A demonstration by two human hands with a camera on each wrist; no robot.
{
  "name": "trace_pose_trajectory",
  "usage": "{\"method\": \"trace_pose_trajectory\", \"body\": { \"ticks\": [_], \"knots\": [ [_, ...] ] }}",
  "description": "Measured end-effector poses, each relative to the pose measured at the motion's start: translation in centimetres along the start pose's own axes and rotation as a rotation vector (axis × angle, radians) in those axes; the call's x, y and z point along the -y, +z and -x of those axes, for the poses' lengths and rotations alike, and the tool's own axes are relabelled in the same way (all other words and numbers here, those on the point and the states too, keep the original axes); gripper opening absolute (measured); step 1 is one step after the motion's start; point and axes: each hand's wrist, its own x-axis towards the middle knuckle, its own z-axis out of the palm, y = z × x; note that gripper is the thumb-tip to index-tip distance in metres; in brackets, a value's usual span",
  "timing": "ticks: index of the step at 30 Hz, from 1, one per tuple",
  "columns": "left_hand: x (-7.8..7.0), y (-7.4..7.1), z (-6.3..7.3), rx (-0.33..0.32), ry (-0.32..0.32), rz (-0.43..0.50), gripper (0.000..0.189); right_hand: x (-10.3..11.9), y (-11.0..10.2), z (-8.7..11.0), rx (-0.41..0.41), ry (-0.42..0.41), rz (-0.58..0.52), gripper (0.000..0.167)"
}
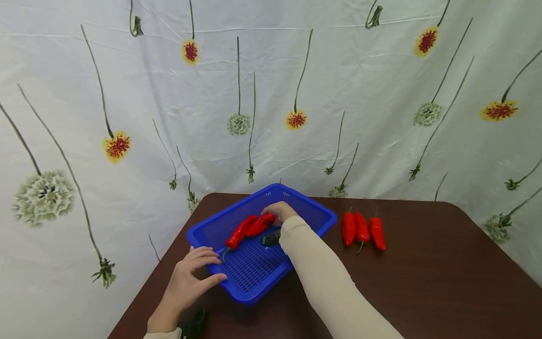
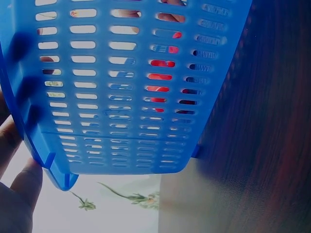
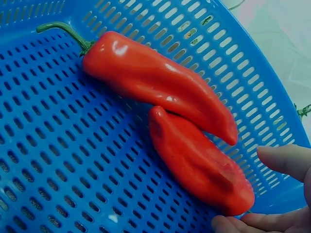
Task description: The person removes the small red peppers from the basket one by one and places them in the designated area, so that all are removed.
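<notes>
A blue plastic basket (image 1: 250,296) with slotted walls stands tilted over the dark table, its near left corner raised. My left hand (image 1: 192,273) grips that corner's rim, fingers over the edge and thumb at the outer side. Inside lie two red peppers: one with a long green stem (image 3: 155,73), and a second pepper (image 3: 199,165) alongside it, their sides meeting. My right hand (image 1: 281,212) reaches into the basket beside the second pepper's stem end. In the right wrist view its thumb stands apart from the pepper, with fingertips right at its lower end.
Three more red peppers, among them a middle pepper (image 1: 361,226), lie side by side on the brown table (image 1: 423,278) right of the basket. Behind the table hangs a white cloth (image 1: 271,150) printed with flowers. A dark wrist device (image 1: 192,325) sits below my left hand.
</notes>
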Motion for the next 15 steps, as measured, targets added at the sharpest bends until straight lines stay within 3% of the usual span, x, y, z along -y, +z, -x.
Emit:
{"method": "trace_pose_trajectory", "body": {
  "ticks": [4,7,9,15],
  "knots": [
    [-0.1,0.0,-0.1,0.002,-0.008,-0.005,0.034,-1.2,0.9,-5.8,0.094,0.053,-0.041,0.062],
    [-0.2,0.0,0.0,-0.001,-0.015,-0.008,0.034,-1.1,1.1,-4.8,0.110,0.054,-0.070,0.061],
    [-0.2,0.0,0.0,-0.005,-0.015,-0.011,0.034,-1.3,1.4,-5.3,0.117,0.057,-0.093,0.056],
    [-0.1,0.1,0.0,-0.017,0.014,0.015,0.036,-3.2,3.1,-12.9,0.154,0.116,-0.138,0.040]
  ]
}}
